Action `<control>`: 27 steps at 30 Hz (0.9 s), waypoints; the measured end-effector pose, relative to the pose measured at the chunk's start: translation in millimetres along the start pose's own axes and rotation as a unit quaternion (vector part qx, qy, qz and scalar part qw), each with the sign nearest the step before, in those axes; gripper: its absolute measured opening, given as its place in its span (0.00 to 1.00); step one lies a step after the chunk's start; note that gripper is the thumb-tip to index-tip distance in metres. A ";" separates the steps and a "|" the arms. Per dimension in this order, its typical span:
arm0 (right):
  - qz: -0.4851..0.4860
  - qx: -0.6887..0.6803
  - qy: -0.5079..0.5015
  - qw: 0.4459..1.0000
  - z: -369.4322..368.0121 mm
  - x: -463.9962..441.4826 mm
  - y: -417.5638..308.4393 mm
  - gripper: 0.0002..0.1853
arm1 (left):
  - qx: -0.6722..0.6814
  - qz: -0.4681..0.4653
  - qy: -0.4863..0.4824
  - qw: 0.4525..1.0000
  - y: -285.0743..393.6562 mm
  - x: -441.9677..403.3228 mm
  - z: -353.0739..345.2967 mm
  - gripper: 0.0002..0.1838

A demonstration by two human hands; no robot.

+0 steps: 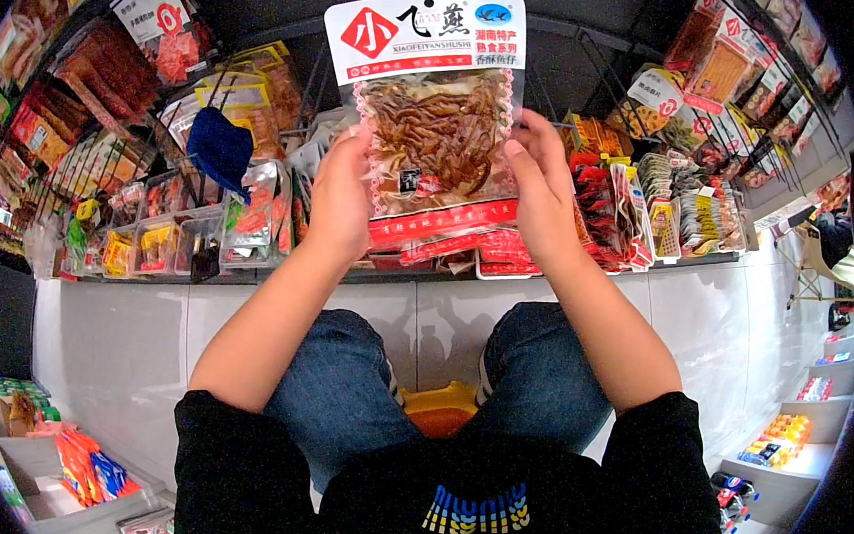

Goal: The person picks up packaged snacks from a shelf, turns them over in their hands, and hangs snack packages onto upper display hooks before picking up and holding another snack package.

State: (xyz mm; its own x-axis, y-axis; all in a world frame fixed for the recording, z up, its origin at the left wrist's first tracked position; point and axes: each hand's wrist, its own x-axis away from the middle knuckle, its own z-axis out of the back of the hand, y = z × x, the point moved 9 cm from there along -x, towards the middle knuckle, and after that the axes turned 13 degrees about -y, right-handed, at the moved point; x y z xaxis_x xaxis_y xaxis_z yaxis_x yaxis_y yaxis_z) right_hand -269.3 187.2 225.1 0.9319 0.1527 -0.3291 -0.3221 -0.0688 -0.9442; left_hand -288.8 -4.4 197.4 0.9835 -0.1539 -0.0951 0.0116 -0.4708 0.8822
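A clear snack packet (437, 141) with a white printed header and a red strip along its bottom is held upright in front of the shelf. Small brown dried fish, by the look of them, fill its window. My left hand (343, 195) grips the left edge, with its fingers mostly behind the packet. On the right edge, my right hand (543, 186) is closed with the thumb on the front and fingers behind. Below and behind the packet lie red packets (506, 253) on the shelf, partly hidden by it.
Clear tubs (156, 244) and a hanging blue cloth-like item (220, 151) are to the left. Upright rows of packets (704, 215) stand to the right. Hooks carry hanging bags (722, 63). A yellow-orange stool (441, 408) shows between the knees. Low side shelves (777, 440) hold more goods.
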 end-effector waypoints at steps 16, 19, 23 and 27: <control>0.001 -0.031 -0.020 0.999 -10.4 0.3 11.9 0.11 | 0.006 0.019 -0.002 1.000 -3.4 1.3 4.1 0.13; -0.019 0.019 -0.030 0.999 -5.2 -0.3 13.5 0.11 | -0.012 0.062 0.005 0.998 -6.1 3.8 0.5 0.13; -0.007 -0.066 -0.039 0.997 -7.3 0.5 9.1 0.12 | -0.012 0.076 0.025 0.997 -5.0 6.9 -6.3 0.12; 0.019 -0.072 -0.033 0.997 -4.3 0.8 0.1 0.11 | -0.035 0.007 -0.033 0.999 12.4 4.4 -26.4 0.12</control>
State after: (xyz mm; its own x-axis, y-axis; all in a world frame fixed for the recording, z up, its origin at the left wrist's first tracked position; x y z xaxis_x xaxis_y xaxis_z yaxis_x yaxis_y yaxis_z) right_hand -267.8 183.1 224.8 0.9050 0.2109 -0.3695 -0.3256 -0.2156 -0.9206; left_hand -279.5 12.1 220.2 0.9696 -0.2183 -0.1102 0.0121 -0.4071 0.9133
